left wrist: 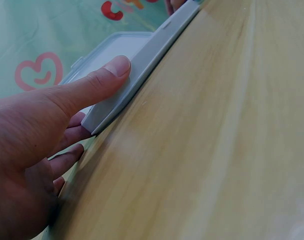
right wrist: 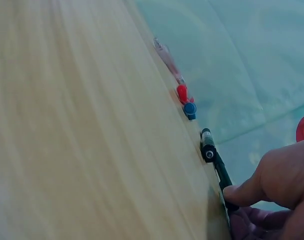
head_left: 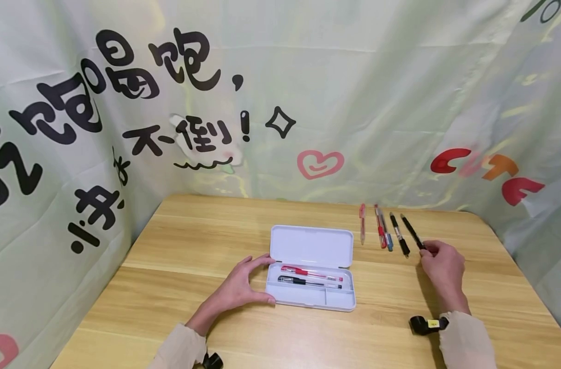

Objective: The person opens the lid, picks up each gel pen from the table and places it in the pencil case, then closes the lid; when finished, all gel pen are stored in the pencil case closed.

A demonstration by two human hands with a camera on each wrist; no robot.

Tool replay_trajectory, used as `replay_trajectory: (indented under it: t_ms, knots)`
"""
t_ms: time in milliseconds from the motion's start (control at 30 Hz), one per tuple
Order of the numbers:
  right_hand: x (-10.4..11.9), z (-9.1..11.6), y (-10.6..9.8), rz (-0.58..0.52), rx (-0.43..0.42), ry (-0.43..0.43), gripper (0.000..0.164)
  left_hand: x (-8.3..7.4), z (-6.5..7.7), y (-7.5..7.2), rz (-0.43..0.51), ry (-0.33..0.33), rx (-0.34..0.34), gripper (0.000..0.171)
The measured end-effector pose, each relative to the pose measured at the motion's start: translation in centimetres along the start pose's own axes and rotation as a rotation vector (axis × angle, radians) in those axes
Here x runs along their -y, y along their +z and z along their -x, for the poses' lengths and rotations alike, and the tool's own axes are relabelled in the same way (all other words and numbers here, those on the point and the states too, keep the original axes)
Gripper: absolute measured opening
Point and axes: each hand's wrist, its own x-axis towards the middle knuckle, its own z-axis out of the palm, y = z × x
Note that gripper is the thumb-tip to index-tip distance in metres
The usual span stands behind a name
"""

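A white pencil case (head_left: 308, 303) lies with its lid (head_left: 312, 246) raised at the back. Inside its long compartment are a red gel pen (head_left: 303, 271) and a black gel pen (head_left: 303, 281). My left hand (head_left: 236, 287) holds the case's left end, thumb at the front corner and fingers toward the hinge side. In the left wrist view the thumb (left wrist: 99, 85) presses the front wall. At the right, my right hand (head_left: 444, 266) pinches the near end of a black pen (head_left: 412, 230) between thumb and fingers, its far end pointing toward the back curtain.
Left of the pinched pen, several others lie in a row: a black-gripped clear pen (head_left: 399, 234), a blue pen (head_left: 386, 233), a red pen (head_left: 380, 228) and a pink pen (head_left: 362, 224). A printed curtain (head_left: 382, 102) hangs behind the wooden table (head_left: 206, 230).
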Motion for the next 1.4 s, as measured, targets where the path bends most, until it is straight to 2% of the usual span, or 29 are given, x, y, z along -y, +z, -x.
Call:
replay_trajectory:
  t_ms: [200,333,433,700,900,1100,1400]
  knots:
    - [0.9,0.1,-0.5,-0.044,-0.015,0.006,0.024,-0.1,0.2,0.1,0.012,-0.003,0.002,0.088]
    - [2.3,0.4,-0.7,-0.097,0.028,-0.022,0.026,-0.1,0.3,0.1,0.013,-0.007,0.002,0.088]
    - [3.5,0.8,-0.9,-0.125,0.055,-0.06,0.025,0.0,0.3,0.1,0.008,0.001,-0.003,0.088]
    - [6.4,2.1,-0.7,-0.227,0.043,-0.234,0.019,0.0,0.5,-0.1,0.017,-0.008,-0.014,0.088]
    - [8.3,3.4,0.2,-0.279,0.133,-0.339,0.016,0.1,0.4,-0.1,0.012,-0.012,-0.003,0.088]
    - [9.4,4.5,1.7,-0.295,0.261,-0.397,0.012,-0.2,0.2,-0.1,0.02,0.003,-0.001,0.088]
    - [10.9,6.3,4.1,-0.331,0.383,-0.502,0.02,-0.3,0.1,-0.1,0.024,-0.004,0.0,0.088]
